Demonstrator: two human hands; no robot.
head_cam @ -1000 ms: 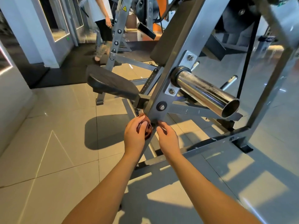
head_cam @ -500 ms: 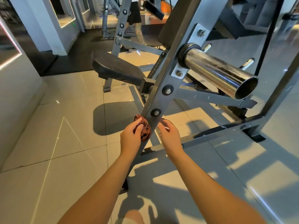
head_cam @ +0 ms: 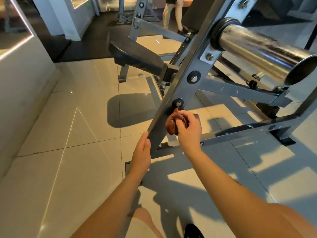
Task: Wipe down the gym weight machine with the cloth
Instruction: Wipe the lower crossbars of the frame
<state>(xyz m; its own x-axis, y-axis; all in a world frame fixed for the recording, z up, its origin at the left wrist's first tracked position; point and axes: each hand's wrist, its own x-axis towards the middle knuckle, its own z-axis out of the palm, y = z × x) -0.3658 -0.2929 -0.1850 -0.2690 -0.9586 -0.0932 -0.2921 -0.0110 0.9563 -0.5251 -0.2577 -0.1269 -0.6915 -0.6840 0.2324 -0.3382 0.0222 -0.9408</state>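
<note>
Cloth (head_cam: 171, 125) now in right hand (head_cam: 190, 130) (bunched)

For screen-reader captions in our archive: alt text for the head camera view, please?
A person's right hand holds a bunched brown cloth against the gym weight machine's slanted grey beam, just below a bolt, while the left hand rests straight-fingered on the beam's lower edge. A chrome weight sleeve juts out at upper right.
</note>
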